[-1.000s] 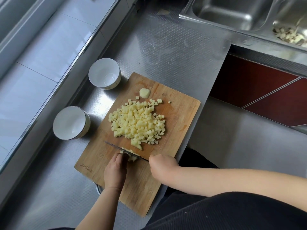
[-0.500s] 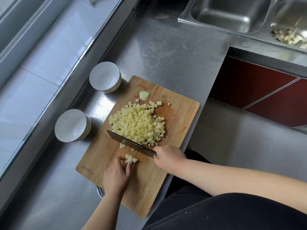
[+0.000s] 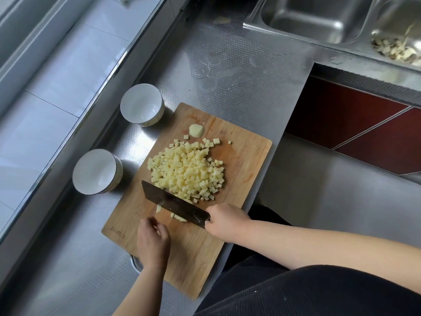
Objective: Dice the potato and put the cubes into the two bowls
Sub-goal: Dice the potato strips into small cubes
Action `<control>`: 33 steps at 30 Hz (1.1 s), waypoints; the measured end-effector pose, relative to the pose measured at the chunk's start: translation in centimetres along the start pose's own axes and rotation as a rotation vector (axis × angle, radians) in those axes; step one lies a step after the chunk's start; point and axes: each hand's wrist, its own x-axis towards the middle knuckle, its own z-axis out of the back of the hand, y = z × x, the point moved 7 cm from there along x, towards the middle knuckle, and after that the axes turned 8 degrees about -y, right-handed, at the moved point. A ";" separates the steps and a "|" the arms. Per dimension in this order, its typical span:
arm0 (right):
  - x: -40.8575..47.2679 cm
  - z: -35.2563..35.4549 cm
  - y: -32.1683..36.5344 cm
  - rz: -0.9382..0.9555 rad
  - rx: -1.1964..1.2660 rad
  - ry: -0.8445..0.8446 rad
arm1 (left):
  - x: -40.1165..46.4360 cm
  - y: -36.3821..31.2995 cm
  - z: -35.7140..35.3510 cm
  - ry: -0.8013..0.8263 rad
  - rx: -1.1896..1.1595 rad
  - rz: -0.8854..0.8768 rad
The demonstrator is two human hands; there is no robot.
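Head view shows my right hand (image 3: 224, 221) gripping the cleaver (image 3: 174, 204), its blade tilted against the near edge of the diced potato heap (image 3: 186, 171) on the cutting board (image 3: 241, 160) — probably to gather cubes. My left hand (image 3: 153, 242) rests loosely curled, empty. Both white bowls (image 3: 142, 104) (image 3: 96, 171) wait beside the board on the worktop (image 3: 239, 71) — empty, within easy reach.

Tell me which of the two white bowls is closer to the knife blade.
The nearer bowl, beside the board's left edge; the knife tip points toward it. The other bowl stands further away.
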 end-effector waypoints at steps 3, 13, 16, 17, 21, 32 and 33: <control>0.0 -1.0 0.2 0.005 -0.035 0.054 | 0.4 1.3 0.6 -0.067 -0.015 0.069; 1.3 -0.7 -1.3 -0.045 -0.123 0.052 | 0.7 0.1 -0.2 -0.028 -0.002 -0.001; 1.9 0.6 -1.7 -0.082 -0.100 0.002 | 0.4 -1.4 -1.1 0.044 0.071 -0.160; 2.0 1.0 -1.8 -0.090 -0.083 -0.006 | 0.3 -2.0 -1.4 0.062 0.098 -0.220; 2.4 2.0 -1.9 -0.106 -0.013 -0.010 | 0.6 -4.2 -2.7 0.135 0.218 -0.369; 2.9 8.6 -3.4 -0.194 0.261 -0.121 | 2.7 -6.4 -1.9 0.012 0.074 -0.248; 2.9 9.3 -3.7 -0.187 0.234 -0.147 | 3.4 -7.1 -1.4 -0.027 0.043 -0.226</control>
